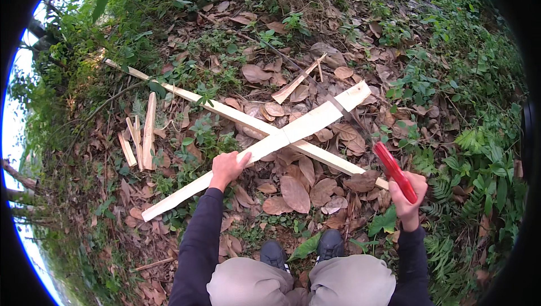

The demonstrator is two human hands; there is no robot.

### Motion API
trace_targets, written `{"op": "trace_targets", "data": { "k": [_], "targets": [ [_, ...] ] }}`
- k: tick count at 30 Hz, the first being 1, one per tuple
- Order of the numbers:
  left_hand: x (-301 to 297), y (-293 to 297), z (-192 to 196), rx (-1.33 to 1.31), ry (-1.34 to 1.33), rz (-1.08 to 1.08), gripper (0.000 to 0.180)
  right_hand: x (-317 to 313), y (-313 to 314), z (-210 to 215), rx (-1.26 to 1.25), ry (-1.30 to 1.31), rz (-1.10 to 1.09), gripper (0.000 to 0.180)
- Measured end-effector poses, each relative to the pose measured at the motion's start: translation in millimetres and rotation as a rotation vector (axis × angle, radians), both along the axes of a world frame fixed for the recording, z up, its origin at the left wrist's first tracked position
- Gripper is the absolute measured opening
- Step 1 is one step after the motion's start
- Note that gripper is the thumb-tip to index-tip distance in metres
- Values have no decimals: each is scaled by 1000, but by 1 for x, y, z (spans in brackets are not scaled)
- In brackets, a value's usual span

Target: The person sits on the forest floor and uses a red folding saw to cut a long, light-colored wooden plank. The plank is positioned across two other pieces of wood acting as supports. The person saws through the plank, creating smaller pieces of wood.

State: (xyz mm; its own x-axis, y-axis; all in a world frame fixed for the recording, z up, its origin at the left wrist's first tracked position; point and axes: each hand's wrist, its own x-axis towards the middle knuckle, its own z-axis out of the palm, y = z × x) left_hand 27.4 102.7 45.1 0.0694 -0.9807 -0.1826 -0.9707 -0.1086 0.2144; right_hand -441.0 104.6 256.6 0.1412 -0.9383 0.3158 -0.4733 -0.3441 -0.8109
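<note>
My left hand (227, 169) is closed around the edge of a pale wooden board (313, 121), which lies slantwise from lower left to upper right. My right hand (410, 194) grips the red handle of a handsaw (394, 169). The saw's thin blade runs up and left across the board near its far right end. Whether its teeth have entered the wood cannot be made out. A thin dark line crosses the board near its middle. Beneath the board, a longer narrow wooden strip (225, 110) crosses it on the ground.
A short split piece of wood (297, 83) lies beyond the board. Several cut wood pieces (149, 131) lie to the left. Brown dry leaves (295, 193) and green plants (473, 148) cover the ground. My shoes (274, 253) are close below the board.
</note>
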Motion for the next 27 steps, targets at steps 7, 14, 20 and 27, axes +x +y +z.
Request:
{"op": "trace_targets", "data": {
  "k": [7,14,20,27],
  "targets": [
    [-11,3,-10,-151,-60,4,65,141,-156,-188,-580,293,22,24],
    [-12,0,-7,-105,-66,-5,61,161,-223,-231,-621,366,-9,25],
    [-6,4,-12,-106,-15,-22,56,162,-223,-245,-615,428,40,26],
    [-9,6,-15,-153,-7,-20,54,157,-221,-250,-573,413,-61,28]
  ]
}}
